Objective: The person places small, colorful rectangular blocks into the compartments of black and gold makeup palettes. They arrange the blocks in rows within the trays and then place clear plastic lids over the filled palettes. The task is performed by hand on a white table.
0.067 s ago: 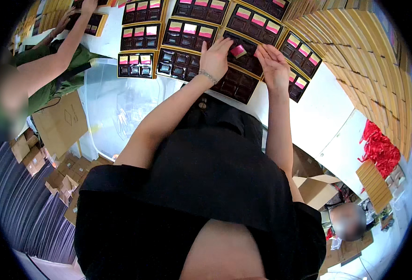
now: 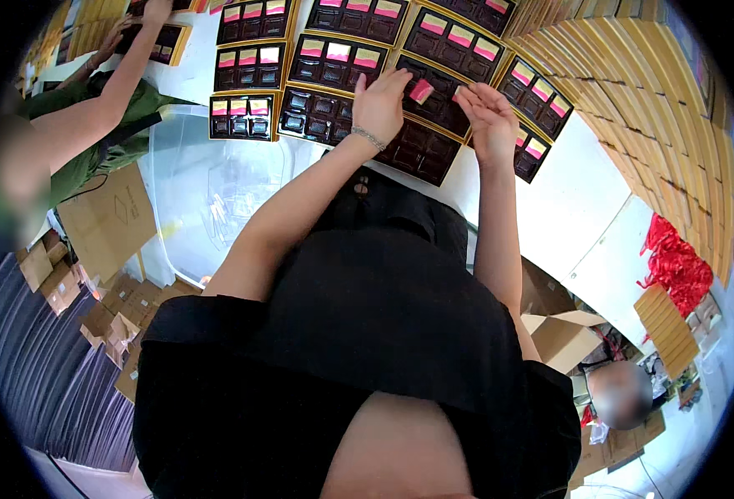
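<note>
My left hand (image 2: 379,106), with a bracelet at its wrist, reaches over a dark compartmented tray (image 2: 432,119) set in a gold-edged box. At its fingertips is a small pink-and-gold packet (image 2: 421,91), tilted above the tray; the fingers partly hide the grip. Across the same tray, my right hand (image 2: 492,125) has thumb and forefinger pinched together. A tiny pale edge shows at those fingertips, too small to name. Around both hands stand more dark trays, several with a row of pink-and-gold packets (image 2: 338,51). The tray nearest me (image 2: 419,150) shows bare dark compartments.
Tall stacks of gold-edged boxes (image 2: 633,91) line the right side. A red shredded heap (image 2: 675,260) lies at the right. A clear plastic tub (image 2: 205,183) stands left of my body, beside cardboard (image 2: 111,218). Another person's arm (image 2: 105,108) reaches in at upper left.
My left hand and the pink-and-gold packet have shifted very slightly left. My right hand has barely moved.
</note>
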Demonstrator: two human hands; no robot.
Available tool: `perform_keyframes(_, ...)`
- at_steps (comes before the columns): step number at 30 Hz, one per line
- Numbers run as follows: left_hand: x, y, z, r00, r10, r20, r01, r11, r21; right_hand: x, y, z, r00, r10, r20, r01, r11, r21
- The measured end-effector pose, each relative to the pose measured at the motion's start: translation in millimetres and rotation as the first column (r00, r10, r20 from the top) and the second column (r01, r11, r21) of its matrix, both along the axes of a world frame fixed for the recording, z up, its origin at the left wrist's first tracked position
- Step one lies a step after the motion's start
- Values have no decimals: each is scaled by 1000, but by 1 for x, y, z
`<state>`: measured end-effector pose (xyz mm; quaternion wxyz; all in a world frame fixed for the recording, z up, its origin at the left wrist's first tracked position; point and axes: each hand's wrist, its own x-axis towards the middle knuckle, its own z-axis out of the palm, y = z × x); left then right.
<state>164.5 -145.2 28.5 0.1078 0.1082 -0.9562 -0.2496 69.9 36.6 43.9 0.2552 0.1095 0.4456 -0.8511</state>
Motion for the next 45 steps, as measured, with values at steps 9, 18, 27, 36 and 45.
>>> perform_keyframes(9, -21, 0, -6, 984, -175, -22, 173, 982, -81, 8, 5, -13, 920, 298, -257, -49, 735, 676)
perform_keyframes(18, -44, -7, 21, 894, 191, 406, -448, 331, 830, 13, 6, -19, 533, 642, -551, 477, 310, 822)
perform_keyframes(27, -52, 22, -11, 990, 6, 138, -29, 986, 163, 40, 7, -27, 404, 893, -199, 455, -7, 891)
perform_keyframes(36, -19, 17, -2, 794, -506, 336, 594, 763, -255, 46, 16, -24, 339, 930, -140, 446, -28, 895)
perform_keyframes(45, -18, 34, -11, 835, -406, 372, 508, 827, -239, 44, 15, -26, 319, 944, -88, 461, -73, 884)
